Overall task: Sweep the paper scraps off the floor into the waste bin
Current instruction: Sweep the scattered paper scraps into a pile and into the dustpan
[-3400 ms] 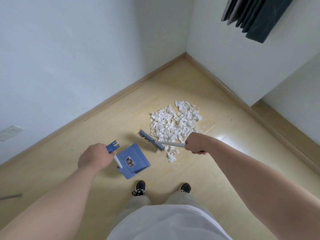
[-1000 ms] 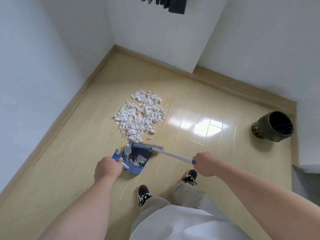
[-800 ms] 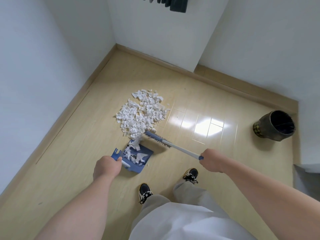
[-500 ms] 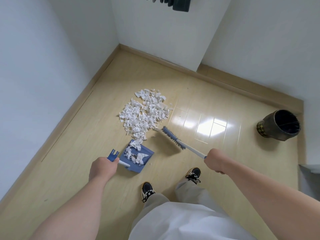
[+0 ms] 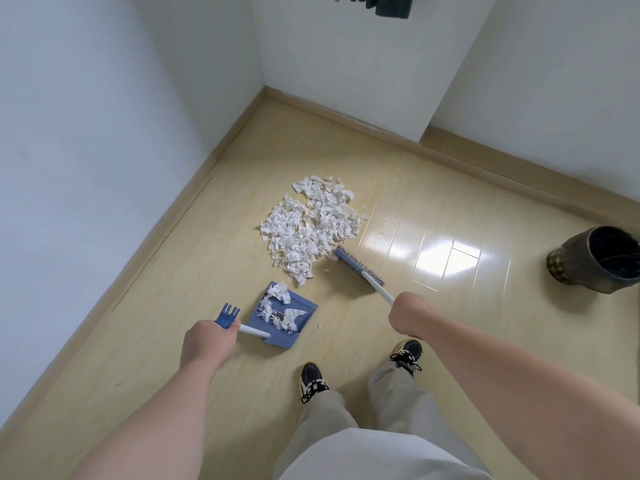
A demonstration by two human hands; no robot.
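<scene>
Pale wood floor (image 5: 166,306) meets white walls (image 5: 86,133); the paper scraps (image 5: 308,226) lie heaped near the corner. Your left hand (image 5: 207,344) grips the dustpan (image 5: 287,341) handle and your right hand (image 5: 410,315) grips the brush (image 5: 358,268) beside the heap. The waste bin (image 5: 595,261) sits well apart, rightward.

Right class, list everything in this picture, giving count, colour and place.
paper scraps: one pile, white, on the floor near the corner; a few in the dustpan
dustpan: one, blue, on the floor before the pile
brush: one, blue head, white handle, at the pile's right edge
waste bin: one, dark, far right
dark hanging item: one, top edge
shoes: two, black and white
left hand: grips dustpan handle
right hand: grips brush handle
</scene>
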